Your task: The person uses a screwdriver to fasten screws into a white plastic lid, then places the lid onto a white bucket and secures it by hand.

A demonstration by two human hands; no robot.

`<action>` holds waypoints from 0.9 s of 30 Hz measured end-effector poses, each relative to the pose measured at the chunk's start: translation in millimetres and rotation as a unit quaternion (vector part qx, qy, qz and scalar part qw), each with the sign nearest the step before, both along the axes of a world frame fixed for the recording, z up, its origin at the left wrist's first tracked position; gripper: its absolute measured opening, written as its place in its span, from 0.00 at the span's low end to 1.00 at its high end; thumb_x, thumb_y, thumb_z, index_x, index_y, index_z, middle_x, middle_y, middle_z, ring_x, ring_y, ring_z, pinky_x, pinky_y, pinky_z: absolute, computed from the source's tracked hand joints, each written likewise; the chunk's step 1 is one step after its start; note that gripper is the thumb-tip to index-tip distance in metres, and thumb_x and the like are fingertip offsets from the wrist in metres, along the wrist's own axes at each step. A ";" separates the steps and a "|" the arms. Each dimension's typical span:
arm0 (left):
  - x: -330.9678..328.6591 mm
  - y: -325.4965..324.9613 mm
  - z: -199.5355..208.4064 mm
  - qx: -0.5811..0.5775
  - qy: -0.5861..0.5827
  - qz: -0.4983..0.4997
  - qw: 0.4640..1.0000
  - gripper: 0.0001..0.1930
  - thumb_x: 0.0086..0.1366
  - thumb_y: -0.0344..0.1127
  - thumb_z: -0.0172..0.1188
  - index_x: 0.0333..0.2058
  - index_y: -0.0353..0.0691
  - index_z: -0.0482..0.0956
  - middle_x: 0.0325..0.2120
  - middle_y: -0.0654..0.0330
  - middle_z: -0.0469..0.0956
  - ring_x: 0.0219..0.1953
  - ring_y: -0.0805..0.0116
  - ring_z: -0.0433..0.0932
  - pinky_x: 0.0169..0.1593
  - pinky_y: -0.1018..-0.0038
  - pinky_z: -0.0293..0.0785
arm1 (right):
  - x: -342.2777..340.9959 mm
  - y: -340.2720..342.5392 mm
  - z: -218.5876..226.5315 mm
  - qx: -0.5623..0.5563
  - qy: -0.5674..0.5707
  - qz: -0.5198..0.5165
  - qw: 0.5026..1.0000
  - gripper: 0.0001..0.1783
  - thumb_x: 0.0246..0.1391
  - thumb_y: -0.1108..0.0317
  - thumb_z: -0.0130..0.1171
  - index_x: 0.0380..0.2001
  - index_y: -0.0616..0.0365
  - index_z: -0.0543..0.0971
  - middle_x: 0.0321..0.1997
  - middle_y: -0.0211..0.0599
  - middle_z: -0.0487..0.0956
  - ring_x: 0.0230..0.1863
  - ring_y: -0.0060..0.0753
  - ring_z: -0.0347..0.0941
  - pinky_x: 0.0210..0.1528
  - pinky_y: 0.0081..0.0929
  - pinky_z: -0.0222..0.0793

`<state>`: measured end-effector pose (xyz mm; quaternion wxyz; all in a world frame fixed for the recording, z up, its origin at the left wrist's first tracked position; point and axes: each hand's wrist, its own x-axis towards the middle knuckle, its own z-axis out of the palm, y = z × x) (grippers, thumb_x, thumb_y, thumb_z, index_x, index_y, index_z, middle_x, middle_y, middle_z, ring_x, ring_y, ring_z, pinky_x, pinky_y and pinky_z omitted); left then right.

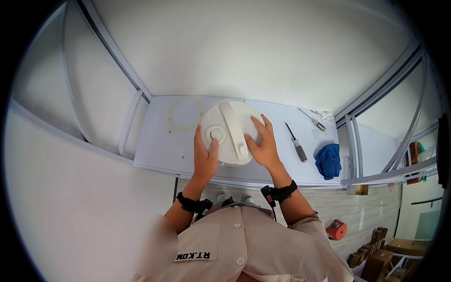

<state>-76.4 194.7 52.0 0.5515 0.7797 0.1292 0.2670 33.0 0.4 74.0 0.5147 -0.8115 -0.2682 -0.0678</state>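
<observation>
A round white cooker lid (227, 146) is between my two hands above the white table. Across its top runs a raised white handle (233, 127), with a small button at the near end. On the left of it is a round knob (215, 135). My left hand (206, 157) grips the left rim, its thumb resting by the knob. At the right side my right hand (264, 146) is closed around the edge, thumb close to the handle. The lid's underside is hidden, so I cannot tell whether it touches the table.
A pale, thin ring (170, 115) lies behind the lid to the left. To the right are a grey-handled screwdriver (299, 149), a second screwdriver (318, 124) and a bunched blue cloth (327, 161). Metal frame posts (352, 145) and a white wall (253, 51) border the table (159, 145).
</observation>
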 end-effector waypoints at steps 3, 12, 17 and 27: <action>0.1 -1.5 -3.7 -0.002 -0.002 0.007 1.000 0.37 0.79 0.42 0.53 0.75 0.27 0.48 0.73 0.39 0.58 0.73 0.49 0.61 0.75 0.59 0.56 | -1.0 0.2 2.4 0.002 0.011 0.002 1.000 0.34 0.59 0.62 0.69 0.68 0.57 0.74 0.77 0.67 0.59 0.76 0.68 0.60 0.73 0.50 0.64; 0.3 -4.1 -2.0 -0.007 -0.001 0.013 1.000 0.38 0.79 0.43 0.54 0.76 0.28 0.48 0.73 0.40 0.58 0.74 0.50 0.61 0.75 0.60 0.57 | -2.5 -1.4 4.0 -0.025 0.004 0.006 1.000 0.33 0.63 0.62 0.67 0.70 0.57 0.72 0.78 0.66 0.57 0.77 0.67 0.59 0.73 0.49 0.64; 0.8 -3.7 -4.2 -0.015 -0.004 0.007 1.000 0.38 0.79 0.42 0.54 0.76 0.28 0.47 0.73 0.40 0.58 0.73 0.50 0.62 0.74 0.60 0.58 | -2.7 -0.8 -0.1 -0.007 0.005 0.009 1.000 0.34 0.64 0.61 0.67 0.70 0.57 0.72 0.78 0.66 0.58 0.77 0.67 0.59 0.74 0.49 0.63; -2.6 -8.8 5.1 -0.089 -0.001 -0.002 0.996 0.46 0.74 0.43 0.61 0.76 0.25 0.41 0.74 0.36 0.53 0.75 0.45 0.57 0.76 0.58 0.56 | -3.1 -0.4 -5.7 -0.002 0.001 0.001 1.000 0.34 0.64 0.60 0.68 0.70 0.56 0.73 0.77 0.67 0.58 0.77 0.67 0.58 0.74 0.50 0.63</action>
